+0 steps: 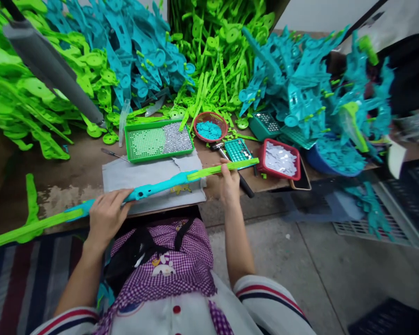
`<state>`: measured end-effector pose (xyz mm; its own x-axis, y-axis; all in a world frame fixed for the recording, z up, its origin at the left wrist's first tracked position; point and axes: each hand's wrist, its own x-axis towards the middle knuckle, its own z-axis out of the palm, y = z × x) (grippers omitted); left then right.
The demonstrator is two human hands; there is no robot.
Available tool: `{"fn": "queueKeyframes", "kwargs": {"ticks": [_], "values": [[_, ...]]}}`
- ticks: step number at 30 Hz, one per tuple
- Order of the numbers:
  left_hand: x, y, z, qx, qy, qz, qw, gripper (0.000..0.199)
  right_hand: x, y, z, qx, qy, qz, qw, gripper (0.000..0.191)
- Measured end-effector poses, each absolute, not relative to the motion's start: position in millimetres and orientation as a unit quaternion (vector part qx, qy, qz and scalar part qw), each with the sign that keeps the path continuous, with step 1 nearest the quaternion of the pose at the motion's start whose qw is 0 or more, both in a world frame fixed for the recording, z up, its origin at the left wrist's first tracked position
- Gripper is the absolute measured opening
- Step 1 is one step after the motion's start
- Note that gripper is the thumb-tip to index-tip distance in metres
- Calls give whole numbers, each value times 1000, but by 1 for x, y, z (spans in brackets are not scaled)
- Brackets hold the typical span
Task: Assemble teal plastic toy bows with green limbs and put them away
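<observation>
A long assembly of blue and green plastic parts (164, 184) stretches slantwise over the front edge of the bench. My left hand (108, 211) is wrapped round its blue section, left of the middle. Near its right end, my right hand (229, 184) grips the green bar. Below the assembly lies a grey cloth (153, 200). Just behind are a green tray (128, 149) of small metal pieces and a perforated teal tray (235, 151). A hammer (245, 185) lies beside my right hand, its head partly behind the fingers.
Heaps of green parts (226, 56) and blue parts (307, 83) line the back. A red basket (196, 132), a red tub (264, 172) and a blue bowl (316, 163) stand on the bench. A grey tool (52, 70) hangs at the upper left.
</observation>
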<state>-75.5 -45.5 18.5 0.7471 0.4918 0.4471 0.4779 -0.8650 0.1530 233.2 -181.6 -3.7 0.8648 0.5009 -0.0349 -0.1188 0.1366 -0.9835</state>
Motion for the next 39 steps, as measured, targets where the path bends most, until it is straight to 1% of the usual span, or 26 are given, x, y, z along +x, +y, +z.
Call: {"fn": "queueKeyframes", "kwargs": {"ticks": [3,5,6,8,10,11,12,13,15,16,18,21,23,24,26,27,29,31,33,34,37,39], "values": [[-81,-43,8,928,294,228,-10,25,219,-164,-10,-592,-119,205,770,43],[-81,-43,4,935,313,170,-5,31,215,-153,-17,-621,-82,215,749,46],[-81,-44,3,940,315,133,0,34,214,-151,-21,-650,-69,235,719,48],[-81,-45,4,949,310,58,6,41,215,-159,-24,-716,-80,302,625,54],[-83,-46,6,952,305,-5,6,45,219,-181,-20,-765,-154,358,513,57],[-85,-45,7,953,302,-30,5,46,222,-194,-16,-780,-199,363,469,57],[-87,-44,7,954,296,-47,3,46,226,-208,-11,-794,-236,342,444,56],[-89,-43,6,956,286,-58,2,46,233,-220,-6,-807,-259,300,437,55],[-93,-39,5,965,254,-60,3,47,249,-235,1,-840,-262,173,443,52],[-96,-37,5,970,238,-55,10,48,258,-238,2,-857,-259,107,432,49],[-99,-33,6,975,217,-42,35,50,276,-234,0,-889,-269,23,370,36],[-103,-27,9,972,207,-43,99,54,292,-220,-8,-919,-297,13,260,21],[-105,-19,12,964,201,-54,164,57,292,-213,-9,-922,-308,17,233,18],[-107,-15,13,958,202,-55,197,59,290,-211,-7,-918,-315,14,241,17],[-113,-4,18,945,209,-44,248,62,289,-206,-3,-892,-337,20,302,17],[-117,1,22,939,214,-37,265,62,290,-204,0,-869,-348,40,349,18],[-127,8,32,931,221,-24,290,60,294,-199,2,-808,-345,121,462,21],[-139,9,43,924,221,-11,313,55,296,-194,1,-738,-289,209,572,29],[-151,3,53,921,209,8,328,50,284,-189,-1,-673,-218,276,651,36],[-156,-1,57,922,199,17,332,49,272,-185,-2,-640,-193,308,677,38],[-161,-16,62,926,178,36,330,45,220,-171,-1,-508,-177,440,719,46],[-160,-24,62,926,167,35,337,44,189,-162,2,-430,-160,486,744,49]]}}
